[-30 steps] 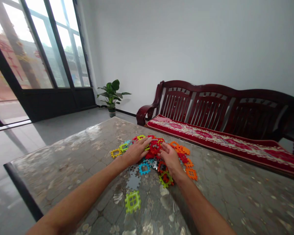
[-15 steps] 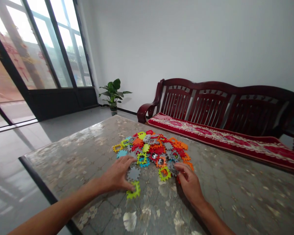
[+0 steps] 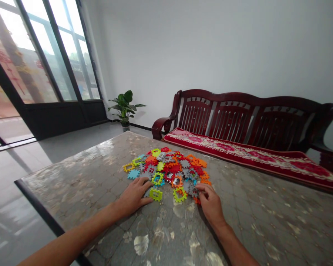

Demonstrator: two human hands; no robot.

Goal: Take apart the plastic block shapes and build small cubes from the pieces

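Note:
A heap of interlocking plastic tiles (image 3: 173, 168) with toothed edges, in red, orange, grey, blue and lime green, lies on the table. My left hand (image 3: 134, 194) rests at the heap's near left edge, fingers stretched out and thumb apart. Beside its thumb and fingers lies a lime-green frame tile (image 3: 155, 195); a grey tile under the fingers is mostly hidden. At the near right edge, my right hand (image 3: 211, 203) has its fingers curled against a grey tile (image 3: 192, 189). Between the hands lies another lime-green frame tile (image 3: 180, 194).
The table (image 3: 100, 192) has a glossy floral covering. Behind it stands a dark red wooden bench (image 3: 230, 111) with a red patterned cushion (image 3: 255, 159). A potted plant (image 3: 125, 107) stands by the wall, near glazed doors (image 3: 58, 55) on the left.
The lime-green frame tile by my left thumb has moved away from me, towards the heap, and the thumb has drawn in. My right hand stays at the grey tile. The view has shifted slightly.

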